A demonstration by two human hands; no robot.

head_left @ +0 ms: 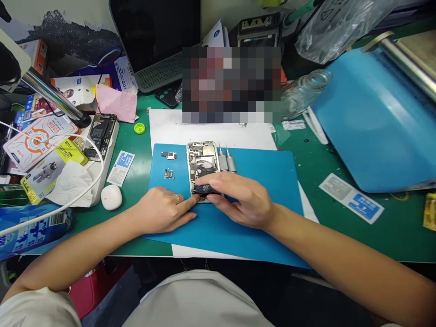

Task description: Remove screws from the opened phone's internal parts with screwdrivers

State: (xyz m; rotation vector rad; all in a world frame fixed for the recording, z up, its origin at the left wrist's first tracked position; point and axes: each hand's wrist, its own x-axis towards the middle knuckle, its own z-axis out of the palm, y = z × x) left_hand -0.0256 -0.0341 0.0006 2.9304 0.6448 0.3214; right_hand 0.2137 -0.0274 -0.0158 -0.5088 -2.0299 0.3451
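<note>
An opened phone [203, 164] with its insides showing lies on a blue work mat [265, 181]. My right hand [240, 200] is closed round a dark screwdriver [207, 189] held across the phone's near end. My left hand [165, 210], with a ring on one finger, rests on the mat and its fingertips press the phone's lower left corner. Two small removed parts [168, 156] lie on the mat left of the phone. Two grey screwdrivers [226, 160] lie right of it.
A second opened phone [101, 131] sits on a white block at left, among packets, a white cable [51, 213] and a white earbud case [111, 197]. A dark monitor [156, 36] stands behind. A large blue sheet [371, 118] and a glass jar [301, 95] are at right.
</note>
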